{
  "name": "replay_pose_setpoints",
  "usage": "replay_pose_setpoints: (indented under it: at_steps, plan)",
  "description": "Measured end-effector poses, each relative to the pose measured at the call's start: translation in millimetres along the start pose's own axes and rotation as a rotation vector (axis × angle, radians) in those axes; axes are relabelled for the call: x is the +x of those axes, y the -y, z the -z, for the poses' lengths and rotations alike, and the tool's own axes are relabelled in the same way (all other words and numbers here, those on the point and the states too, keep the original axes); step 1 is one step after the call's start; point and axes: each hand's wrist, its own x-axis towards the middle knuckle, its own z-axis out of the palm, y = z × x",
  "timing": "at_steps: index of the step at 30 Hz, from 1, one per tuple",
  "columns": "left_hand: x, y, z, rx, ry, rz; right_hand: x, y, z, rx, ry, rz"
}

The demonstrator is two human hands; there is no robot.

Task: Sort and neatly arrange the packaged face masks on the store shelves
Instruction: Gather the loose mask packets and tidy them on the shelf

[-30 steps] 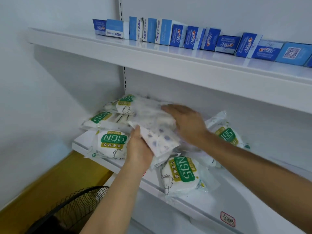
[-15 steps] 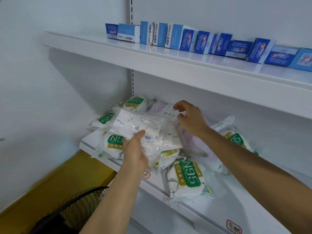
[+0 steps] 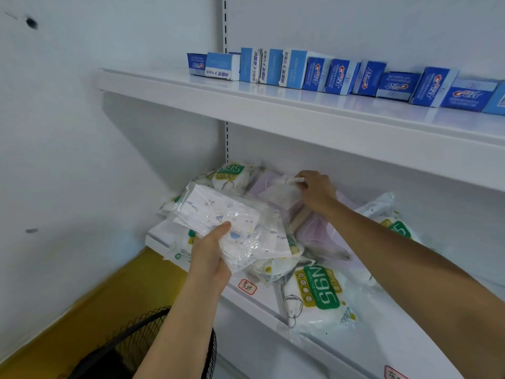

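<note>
Head cam view: left hand (image 3: 209, 258) grips a stack of crinkly clear-wrapped printed masks (image 3: 232, 225), thumb on top, held over the lower shelf's (image 3: 262, 299) left front corner. Right hand (image 3: 314, 191) reaches toward the back, fingers pinching the top of a pale pink mask pack (image 3: 276, 191). Puffy white N95 packs (image 3: 317, 296) lie jumbled around, one hanging over the front edge. Shelf's glossy white metal with a small red label on the lip. Upper shelf (image 3: 300, 116) carries blue toothpaste boxes (image 3: 338, 76) along its back edge. White wall on the left, yellow floor and a black wire fan (image 3: 131, 348) below.
</note>
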Motion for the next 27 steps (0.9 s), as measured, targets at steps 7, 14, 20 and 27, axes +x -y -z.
replay_pose_setpoints:
  at_steps: [7,14,20,27]
  plan:
    - [-1,13,-19,0.072,-0.032,0.036,-28,17,13,0.091,0.057,0.128]
    - [-15,15,-16,0.099,-0.017,0.044,-36,23,-5,-0.042,0.149,-0.015]
    - [-34,7,-5,0.126,0.083,0.015,-29,29,26,0.266,-0.042,-0.124]
    - [-38,14,-5,0.13,0.083,0.028,-46,5,40,0.323,-0.14,-0.227]
